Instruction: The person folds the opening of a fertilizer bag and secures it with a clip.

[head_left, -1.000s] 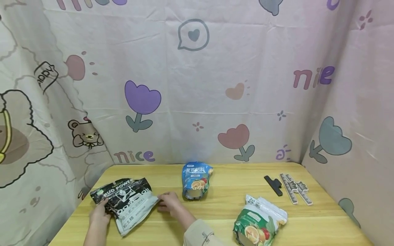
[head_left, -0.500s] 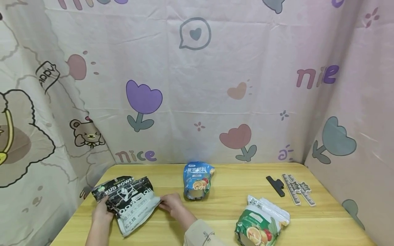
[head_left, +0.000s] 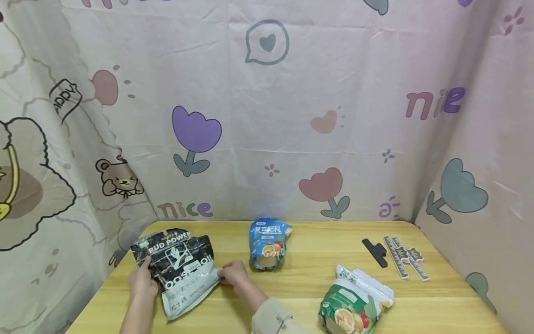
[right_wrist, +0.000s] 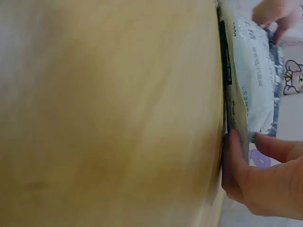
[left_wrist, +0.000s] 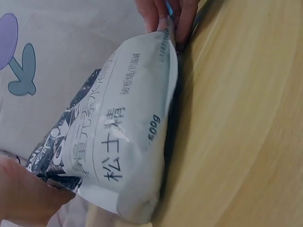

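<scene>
A black-and-white plastic pouch, printed "BUD POWER", is tilted up from the left part of the table. My left hand grips its left edge, thumb on the printed face. At the pouch's right corner, my right hand pinches the white end between thumb and fingers. The right wrist view has this hand holding the corner low against the tabletop. In the left wrist view the pouch's white lower end is close to the wood. The fingers behind the pouch are hidden.
A blue pouch stands at the back middle of the wooden table. A green-and-white pouch is at the front right. Behind it lie a black clip and two flat ruler-like strips. A patterned curtain surrounds the table.
The black-and-white pouch has been tilted up, its printed face turning more toward the head camera. The right hand has closed on its corner. The head view has shifted slightly.
</scene>
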